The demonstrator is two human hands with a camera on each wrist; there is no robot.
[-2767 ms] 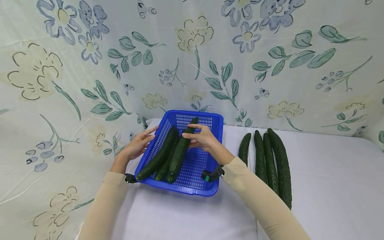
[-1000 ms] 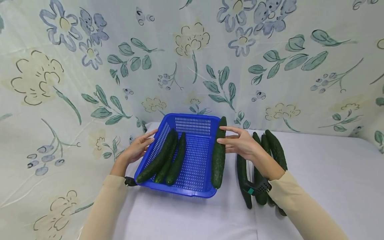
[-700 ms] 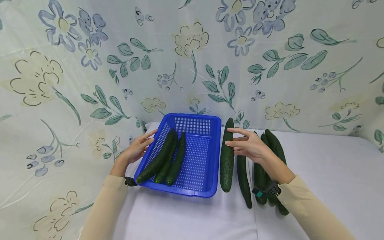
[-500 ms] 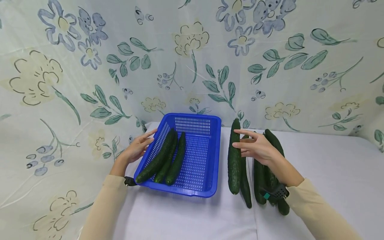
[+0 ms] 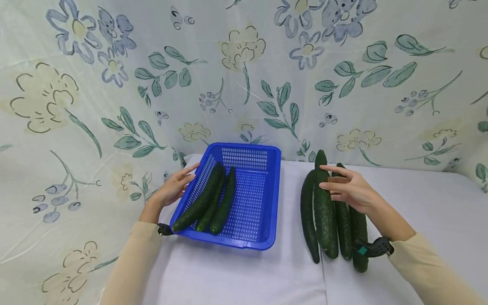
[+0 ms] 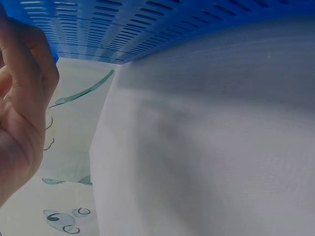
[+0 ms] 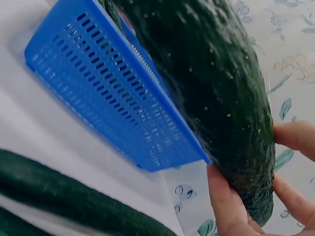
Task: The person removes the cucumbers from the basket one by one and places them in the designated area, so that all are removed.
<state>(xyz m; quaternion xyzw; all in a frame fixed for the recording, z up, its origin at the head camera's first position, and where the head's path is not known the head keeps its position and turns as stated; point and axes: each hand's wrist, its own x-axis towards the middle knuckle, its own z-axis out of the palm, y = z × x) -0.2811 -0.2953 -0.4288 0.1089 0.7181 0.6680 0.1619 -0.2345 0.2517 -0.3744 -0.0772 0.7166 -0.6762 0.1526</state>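
My right hand (image 5: 352,190) pinches a thick dark green cucumber (image 5: 323,212) between thumb and fingers near its far end. It hangs over a row of several cucumbers on the white cloth, partly covering one. In the right wrist view this cucumber (image 7: 211,93) fills the upper middle, its bumpy skin close to the camera. Left of it lies a curved cucumber (image 5: 308,216); to its right are others (image 5: 359,241), partly behind my hand and wrist. My left hand (image 5: 172,188) touches the left rim of a blue perforated basket (image 5: 277,199) with extended fingers. Inside, three cucumbers (image 5: 199,203) lie along the left side.
A white cloth (image 5: 236,275) covers the table. Behind it hangs a floral curtain (image 5: 244,84), close to the basket's far side. The basket's right half shows its bare perforated floor.
My right hand has lifted the cucumber out of the basket and carried it rightward over the row on the cloth. My left hand stays at the basket's left rim.
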